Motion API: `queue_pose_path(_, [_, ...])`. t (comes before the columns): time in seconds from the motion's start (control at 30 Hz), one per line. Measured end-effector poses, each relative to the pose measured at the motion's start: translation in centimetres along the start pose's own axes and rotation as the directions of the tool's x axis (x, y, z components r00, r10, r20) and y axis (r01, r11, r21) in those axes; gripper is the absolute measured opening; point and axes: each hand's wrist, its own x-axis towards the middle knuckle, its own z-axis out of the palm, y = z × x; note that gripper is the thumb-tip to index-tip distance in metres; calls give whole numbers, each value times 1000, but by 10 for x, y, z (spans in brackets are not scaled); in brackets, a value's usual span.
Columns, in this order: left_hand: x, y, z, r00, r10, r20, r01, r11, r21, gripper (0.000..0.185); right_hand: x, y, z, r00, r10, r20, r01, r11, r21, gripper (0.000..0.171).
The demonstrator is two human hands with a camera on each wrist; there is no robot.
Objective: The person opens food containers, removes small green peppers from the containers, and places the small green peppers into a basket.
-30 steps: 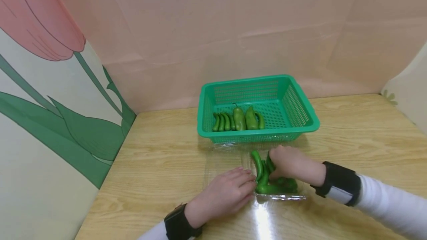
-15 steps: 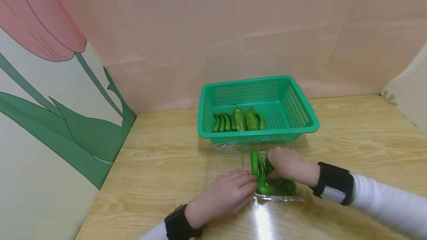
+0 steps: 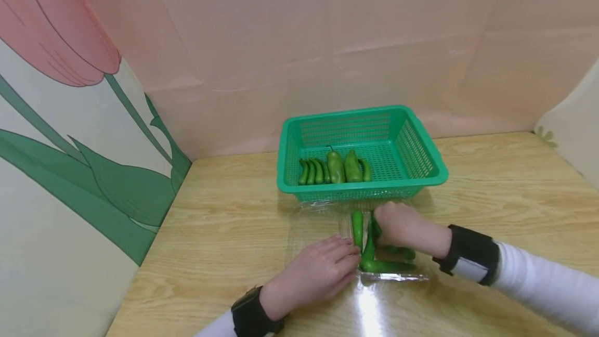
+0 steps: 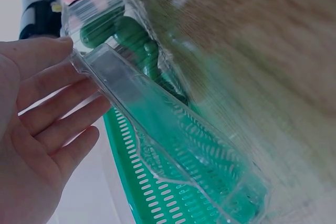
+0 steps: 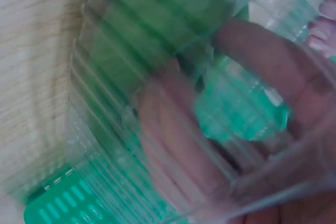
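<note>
- The right hand curls over the green peppers lying in the clear plastic tray; its fingers appear closed round one pepper, though which one cannot be told, since the right wrist view is blurred behind ribbed plastic.
- The left hand lies with fingers nearly straight, their tips pressed to the tray's left edge; in the left wrist view the fingertips touch the tray's rim without gripping it.
- The tray sits just in front of the green basket, almost touching its near wall; the peppers inside the tray lie crosswise over one another.
- Risk, as I judge it: the tray is thin and light and is only pressed flat, so a pull on one pepper could drag or tip it.
- The stacked peppers could also roll out onto the wooden table if one beneath shifts.
- More peppers lie in a row inside the basket, behind the tray.
</note>
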Motion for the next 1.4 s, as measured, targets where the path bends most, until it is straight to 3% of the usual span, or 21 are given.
queue_pose_path(0.6, [1, 1, -1, 1000, 1, -14, -1, 1000, 0, 27, -8, 9, -18, 999, 44, -19, -40, 988, 151, 27])
queue_pose_path(0.73, [1, 1, -1, 1000, 5, -13, -4, 1000, 4, 28, -10, 13, -21, 999, 35, -25, -30, 981, 190, 21])
queue_pose_path(0.97, [1, 1, -2, 1000, 1, -8, -1, 1000, 9, 28, -14, 15, -32, 999, 6, -44, 6, 965, 264, 35])
queue_pose_path(1.4, [1, 1, -1, 1000, 13, -4, -13, 1000, 19, 30, -17, 19, -46, 998, -38, -51, 54, 931, 360, 32])
